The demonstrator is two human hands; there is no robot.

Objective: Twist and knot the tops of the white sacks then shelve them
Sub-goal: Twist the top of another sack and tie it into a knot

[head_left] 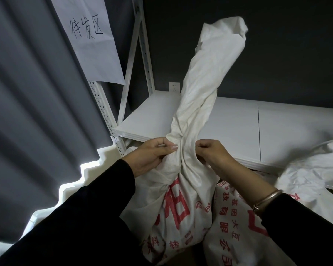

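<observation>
We see left hand [150, 156] and right hand [213, 152] fingers pinching the twisted neck of the white sack [183, 198]. Sack stands just before the white shelf [238, 127]. Dark wall [277, 54] behind, grey curtain [27, 93] left.

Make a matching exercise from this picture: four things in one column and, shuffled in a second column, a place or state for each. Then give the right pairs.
Things
1. sack top
2. paper sign
3. bracelet
4. wall socket

Place or state
A. worn on the right wrist
B. on the dark wall behind the shelf
C. twisted, standing up, gripped at its base by the left hand and right hand
D. hanging at the upper left, by the shelf's post

Pairs: 1-C, 2-D, 3-A, 4-B
</observation>
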